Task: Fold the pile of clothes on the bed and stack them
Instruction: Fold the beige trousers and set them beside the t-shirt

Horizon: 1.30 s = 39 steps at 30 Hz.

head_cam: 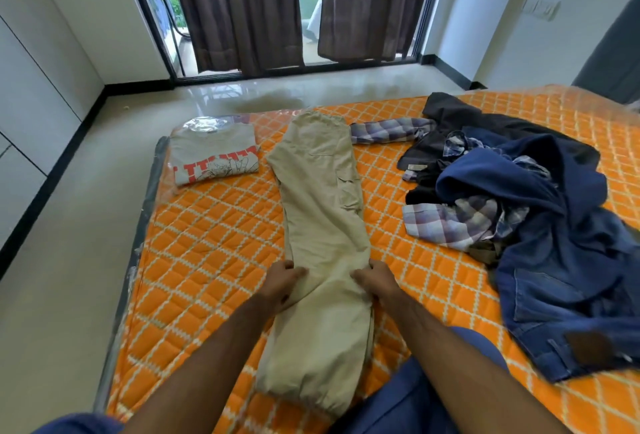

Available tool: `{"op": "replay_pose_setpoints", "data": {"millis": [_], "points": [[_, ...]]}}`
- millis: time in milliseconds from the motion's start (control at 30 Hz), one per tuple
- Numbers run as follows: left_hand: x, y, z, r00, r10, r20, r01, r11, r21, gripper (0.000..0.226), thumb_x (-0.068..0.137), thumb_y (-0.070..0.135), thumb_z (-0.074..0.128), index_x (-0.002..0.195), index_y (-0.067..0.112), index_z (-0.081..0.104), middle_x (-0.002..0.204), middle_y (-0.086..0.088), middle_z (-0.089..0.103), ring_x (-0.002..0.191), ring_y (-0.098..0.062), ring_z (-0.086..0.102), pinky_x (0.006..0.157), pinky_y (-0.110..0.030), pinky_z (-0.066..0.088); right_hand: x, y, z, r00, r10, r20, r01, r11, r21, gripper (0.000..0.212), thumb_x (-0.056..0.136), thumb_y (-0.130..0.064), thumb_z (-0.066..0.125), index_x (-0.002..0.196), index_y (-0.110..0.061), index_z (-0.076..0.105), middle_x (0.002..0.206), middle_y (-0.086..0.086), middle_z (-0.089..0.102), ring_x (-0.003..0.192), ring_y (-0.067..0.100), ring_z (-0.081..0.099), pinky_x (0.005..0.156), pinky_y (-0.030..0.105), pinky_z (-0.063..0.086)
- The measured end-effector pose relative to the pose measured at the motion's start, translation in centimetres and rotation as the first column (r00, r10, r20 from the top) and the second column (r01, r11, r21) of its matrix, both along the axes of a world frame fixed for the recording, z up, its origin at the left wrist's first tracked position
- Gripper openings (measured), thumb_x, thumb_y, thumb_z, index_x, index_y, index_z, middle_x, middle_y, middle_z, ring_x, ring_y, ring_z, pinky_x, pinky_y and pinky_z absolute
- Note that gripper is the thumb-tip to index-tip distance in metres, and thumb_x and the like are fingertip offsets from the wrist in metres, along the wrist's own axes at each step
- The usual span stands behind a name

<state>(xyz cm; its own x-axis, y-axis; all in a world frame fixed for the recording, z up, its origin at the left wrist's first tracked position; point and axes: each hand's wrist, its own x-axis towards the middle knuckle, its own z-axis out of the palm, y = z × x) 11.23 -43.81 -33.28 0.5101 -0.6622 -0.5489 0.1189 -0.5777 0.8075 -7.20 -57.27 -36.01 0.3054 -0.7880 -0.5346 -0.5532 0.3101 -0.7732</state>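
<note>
The beige trousers (322,225) lie lengthwise on the orange quilted mattress (214,246), legs doubled one over the other. The left hand (282,283) pinches the left edge near mid-length; the right hand (375,279) pinches the right edge; the hands are apart. The folded grey T-shirt (213,154) shows red lettering, cropped by the fold and unreadable. The unfolded pile (512,205) overlaps itself; individual garments cannot be fully separated.

Left hand (282,283), right hand (375,279) pinching.
</note>
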Motion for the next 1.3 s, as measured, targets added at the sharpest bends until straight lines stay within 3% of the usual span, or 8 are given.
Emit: {"op": "replay_pose_setpoints", "data": {"millis": [267,367,467,567,733,900,1067,1300], "points": [[0.8,4.5,6.4,0.932,-0.002,-0.363,-0.049,0.99,-0.132,0.029,0.103,0.031,0.051,0.11,0.01,0.07,0.092,-0.005,0.078,0.076,-0.016,0.074,0.064,-0.024,0.058,-1.9,3.8,5.7,0.734,-0.332,0.593,-0.066,0.834,0.548,0.04,0.098,-0.022,0.063,0.132,-0.002,0.064,0.13,0.02,0.067,0.123,0.035,0.062,0.103,0.043,0.052],[0.7,7.4,7.1,0.927,-0.27,-0.259,0.24,0.96,-0.141,0.048,0.09,0.044,0.071,0.129,0.017,0.066,0.121,-0.005,0.073,0.109,-0.021,0.071,0.09,-0.039,0.057,-3.0,6.4,7.7,0.825,-0.149,0.545,-0.174,0.851,0.496,0.041,0.096,-0.022,0.066,0.133,-0.005,0.065,0.127,0.016,0.07,0.11,0.027,0.07,0.092,0.036,0.059],[0.7,8.5,8.2,0.929,-0.224,-0.293,0.125,0.938,-0.323,0.082,0.062,0.051,0.091,0.128,0.01,0.067,0.128,-0.012,0.069,0.11,-0.023,0.07,0.088,-0.037,0.059,-3.8,7.5,9.6,0.792,-0.084,0.605,-0.237,0.871,0.431,0.035,0.094,-0.012,0.065,0.128,-0.006,0.066,0.126,0.016,0.07,0.108,0.027,0.072,0.089,0.035,0.06],[0.4,8.1,11.4,0.911,-0.19,-0.366,0.001,0.889,-0.459,0.057,0.085,0.046,0.072,0.13,0.012,0.066,0.131,-0.011,0.068,0.114,-0.022,0.068,0.093,-0.035,0.058,-3.0,7.2,12.5,0.642,-0.231,0.731,-0.188,0.877,0.442,0.027,0.094,-0.017,0.062,0.116,-0.005,0.075,0.122,0.016,0.072,0.102,0.023,0.073,0.089,0.034,0.061],[-0.7,8.4,14.1,0.898,-0.44,0.0,0.416,0.849,-0.325,0.049,0.096,0.037,0.062,0.143,0.028,0.051,0.135,0.008,0.065,0.123,-0.014,0.063,0.099,-0.032,0.052,-2.7,9.0,14.1,0.732,0.118,0.671,-0.337,0.918,0.206,0.04,0.097,-0.005,0.063,0.137,-0.004,0.059,0.133,0.016,0.067,0.122,0.032,0.064,0.104,0.044,0.053],[-0.8,10.0,14.1,0.948,0.005,-0.318,-0.163,0.867,-0.472,0.055,0.085,0.023,0.076,0.134,0.02,0.052,0.123,-0.01,0.072,0.102,-0.024,0.073,0.074,-0.035,0.062,-3.1,9.8,13.9,0.55,-0.334,0.766,0.0,0.917,0.4,0.059,0.09,-0.005,0.071,0.144,-0.005,0.048,0.134,0.021,0.065,0.124,0.038,0.062,0.094,0.046,0.059],[-3.6,14.1,12.6,0.95,-0.12,-0.29,0.053,0.972,-0.23,0.065,0.076,0.035,0.082,0.132,0.011,0.06,0.117,-0.01,0.074,0.092,-0.024,0.075,0.062,-0.035,0.06,-4.7,15.0,13.7,0.735,-0.325,0.596,-0.069,0.838,0.542,0.041,0.091,-0.009,0.068,0.13,0.002,0.064,0.12,0.018,0.072,0.102,0.03,0.073,0.085,0.039,0.062],[-5.9,18.2,13.3,0.948,-0.017,-0.318,-0.088,0.946,-0.312,0.076,0.083,0.017,0.074,0.148,0.029,0.035,0.117,-0.003,0.074,0.102,-0.032,0.073,0.067,-0.042,0.062,-6.7,18.4,14.2,0.755,-0.092,0.649,-0.191,0.917,0.352,0.043,0.098,-0.008,0.064,0.138,-0.02,0.052,0.124,0.007,0.073,0.105,0.026,0.073,0.071,0.036,0.063]]}}
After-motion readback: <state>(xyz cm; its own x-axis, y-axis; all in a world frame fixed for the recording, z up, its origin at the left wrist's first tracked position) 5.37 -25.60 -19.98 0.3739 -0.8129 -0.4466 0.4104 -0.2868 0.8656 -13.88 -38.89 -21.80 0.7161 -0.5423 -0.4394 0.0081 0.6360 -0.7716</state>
